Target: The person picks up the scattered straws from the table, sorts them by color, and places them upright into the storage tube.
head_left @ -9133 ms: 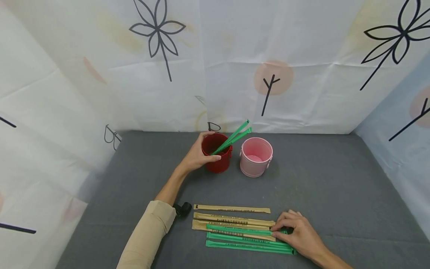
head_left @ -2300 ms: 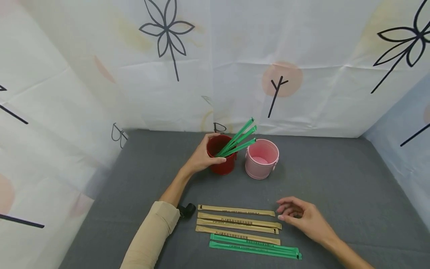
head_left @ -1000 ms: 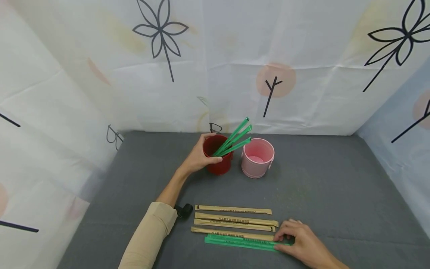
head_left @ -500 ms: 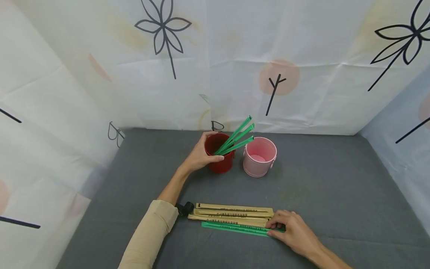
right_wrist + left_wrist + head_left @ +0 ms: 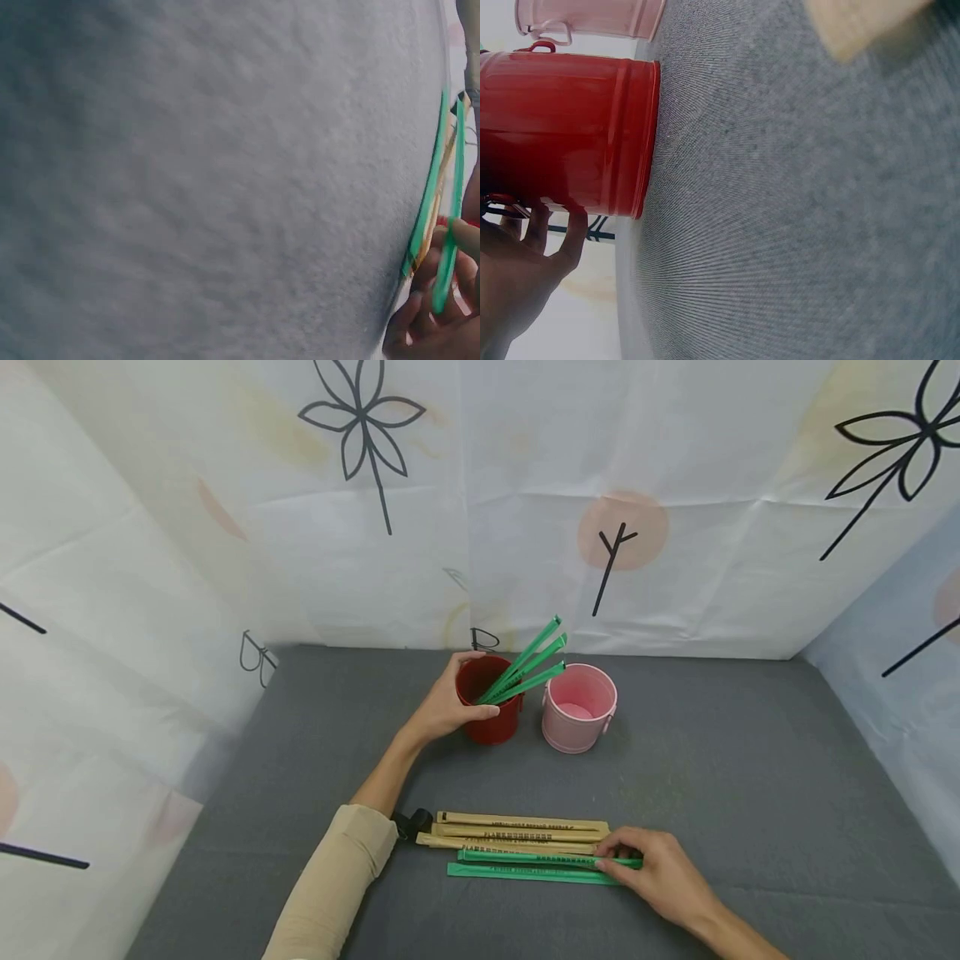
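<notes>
My left hand [image 5: 441, 703] grips the red bucket [image 5: 491, 732] by its rim, thumb at the near side. Three green paper-wrapped straws [image 5: 534, 653] lean out of it to the right. With thumb and fingers my right hand [image 5: 663, 875] pinches the right end of another green wrapped straw [image 5: 525, 857]; the right wrist view shows this straw [image 5: 456, 172] raised off the table. Just below it in the head view, one green wrapped straw [image 5: 528, 872] lies on the cloth. Several tan wrapped straws [image 5: 517, 836] lie close together behind the held one.
A pink bucket [image 5: 573, 735] with nothing visible in it stands right of the red one. The grey cloth-covered table [image 5: 750, 793] ends at a white patterned curtain [image 5: 525, 568]. A black wrist camera [image 5: 414, 823] sits near the tan straws' left ends.
A third green straw has joined the red bucket since the oldest frame. My right hand has pushed the straws on the table farther back and parted one green straw from the other.
</notes>
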`<state>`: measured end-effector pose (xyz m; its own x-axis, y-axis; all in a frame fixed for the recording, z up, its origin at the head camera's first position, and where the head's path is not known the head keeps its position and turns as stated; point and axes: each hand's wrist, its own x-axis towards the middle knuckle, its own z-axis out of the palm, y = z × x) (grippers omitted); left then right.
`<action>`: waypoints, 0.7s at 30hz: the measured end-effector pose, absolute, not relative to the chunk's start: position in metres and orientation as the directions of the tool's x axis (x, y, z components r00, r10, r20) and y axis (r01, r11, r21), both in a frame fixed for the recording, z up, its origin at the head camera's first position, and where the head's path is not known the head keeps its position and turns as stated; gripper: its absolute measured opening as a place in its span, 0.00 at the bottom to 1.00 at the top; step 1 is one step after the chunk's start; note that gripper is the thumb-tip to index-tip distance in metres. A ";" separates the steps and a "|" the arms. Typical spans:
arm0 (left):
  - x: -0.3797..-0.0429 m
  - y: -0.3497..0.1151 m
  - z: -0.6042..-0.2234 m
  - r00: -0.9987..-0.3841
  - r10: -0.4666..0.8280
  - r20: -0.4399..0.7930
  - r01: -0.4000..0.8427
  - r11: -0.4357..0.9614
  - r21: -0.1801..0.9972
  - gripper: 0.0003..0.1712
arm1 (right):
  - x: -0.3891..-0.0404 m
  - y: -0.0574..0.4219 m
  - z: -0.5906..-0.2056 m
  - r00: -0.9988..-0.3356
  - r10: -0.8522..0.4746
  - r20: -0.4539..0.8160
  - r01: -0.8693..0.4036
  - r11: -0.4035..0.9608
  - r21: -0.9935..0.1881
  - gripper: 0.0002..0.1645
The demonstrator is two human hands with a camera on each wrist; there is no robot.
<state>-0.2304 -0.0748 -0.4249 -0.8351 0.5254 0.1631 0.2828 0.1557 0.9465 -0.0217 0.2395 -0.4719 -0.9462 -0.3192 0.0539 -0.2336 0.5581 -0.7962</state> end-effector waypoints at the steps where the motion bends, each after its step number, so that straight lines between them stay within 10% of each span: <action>1: -0.231 -0.075 -0.425 -0.835 0.525 0.164 0.282 0.153 0.947 0.50 | -0.023 0.239 -0.471 -0.953 -0.300 0.042 -0.208 0.546 -0.811 0.04; 21: -0.232 -0.076 -0.426 -0.835 0.527 0.158 0.281 0.161 0.946 0.49 | -0.069 0.250 -0.420 -0.983 -0.171 0.067 -0.126 0.367 -0.922 0.08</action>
<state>-0.2322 -0.0759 -0.4261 -0.8351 0.5269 0.1579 0.2806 0.1611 0.9462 -0.0690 0.2504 -0.4204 -0.9830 -0.1710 0.0667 -0.1263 0.3669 -0.9216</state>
